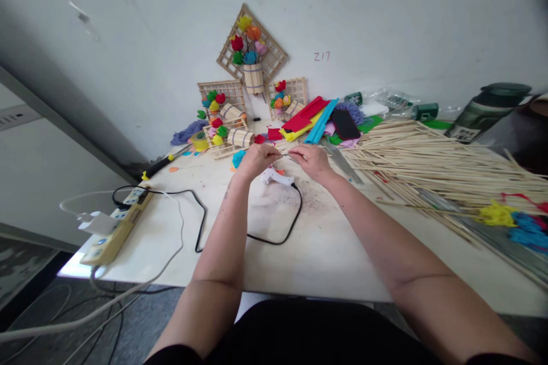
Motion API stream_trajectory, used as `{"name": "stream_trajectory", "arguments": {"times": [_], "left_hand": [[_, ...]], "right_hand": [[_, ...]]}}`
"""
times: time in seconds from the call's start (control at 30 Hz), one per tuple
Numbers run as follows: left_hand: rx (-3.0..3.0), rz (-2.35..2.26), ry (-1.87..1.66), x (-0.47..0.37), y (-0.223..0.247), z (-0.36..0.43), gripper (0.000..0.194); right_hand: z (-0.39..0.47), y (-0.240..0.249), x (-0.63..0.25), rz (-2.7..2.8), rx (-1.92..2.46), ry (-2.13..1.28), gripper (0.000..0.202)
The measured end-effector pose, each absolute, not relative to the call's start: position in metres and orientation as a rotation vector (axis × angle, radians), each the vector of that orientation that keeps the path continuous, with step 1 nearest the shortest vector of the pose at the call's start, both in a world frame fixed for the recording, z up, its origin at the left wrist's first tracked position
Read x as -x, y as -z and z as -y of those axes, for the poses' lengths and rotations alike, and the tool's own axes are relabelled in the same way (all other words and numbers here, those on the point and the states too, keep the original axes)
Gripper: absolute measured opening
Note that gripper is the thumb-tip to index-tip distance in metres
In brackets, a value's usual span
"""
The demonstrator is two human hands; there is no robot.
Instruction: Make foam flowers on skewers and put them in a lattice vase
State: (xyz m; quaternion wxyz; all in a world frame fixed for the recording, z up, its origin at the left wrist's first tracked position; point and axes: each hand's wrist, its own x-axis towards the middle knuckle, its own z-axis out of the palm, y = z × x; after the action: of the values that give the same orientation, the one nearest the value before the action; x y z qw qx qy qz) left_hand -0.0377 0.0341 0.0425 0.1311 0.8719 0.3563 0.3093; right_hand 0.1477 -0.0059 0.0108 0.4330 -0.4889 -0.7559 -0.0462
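Note:
My left hand [258, 161] and my right hand [311, 162] are raised over the middle of the table, fingertips pinched and close together. Between them is something thin and dark, too small to make out. Just below my hands a white glue gun [278, 177] lies on the table with its black cord [299, 212] curving toward me. A blue paper flower [238, 158] is beside my left hand. Behind them stand stick lattices with paper flowers, the largest a diamond-shaped lattice [274, 56] against the wall.
Many thin wooden sticks [428, 154] cover the right side. Coloured paper [314, 120], a phone [346, 124] and a dark bottle [488, 111] are at the back. A power strip [115, 234] with cables sits at the left edge of the table [312, 262].

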Motion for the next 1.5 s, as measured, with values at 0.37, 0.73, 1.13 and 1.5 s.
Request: {"name": "stream_trajectory", "arguments": {"times": [0.37, 0.73, 1.13, 1.5], "left_hand": [[-2.361, -0.970, -0.806, 0.0394, -0.0463, -0.0325, 0.016], [-2.538, -1.012, -0.849, 0.0374, -0.0480, -0.0282, 0.018], [-2.896, -1.056, -0.929, 0.0315, -0.0438, -0.0305, 0.018], [-2.689, -0.998, -0.889, 0.0373, -0.0421, -0.0341, 0.016]], "right_hand": [[0.0057, -0.0126, -0.1497, 1.999, 1.200, 0.129, 0.020], [0.0108, -0.0148, -0.1459, 1.809, 1.186, -0.331, 0.023], [0.0106, -0.0178, -0.1443, 1.539, 1.166, -0.753, 0.023], [0.0084, -0.0154, -0.1490, 1.769, 1.364, -0.222, 0.020]]}}
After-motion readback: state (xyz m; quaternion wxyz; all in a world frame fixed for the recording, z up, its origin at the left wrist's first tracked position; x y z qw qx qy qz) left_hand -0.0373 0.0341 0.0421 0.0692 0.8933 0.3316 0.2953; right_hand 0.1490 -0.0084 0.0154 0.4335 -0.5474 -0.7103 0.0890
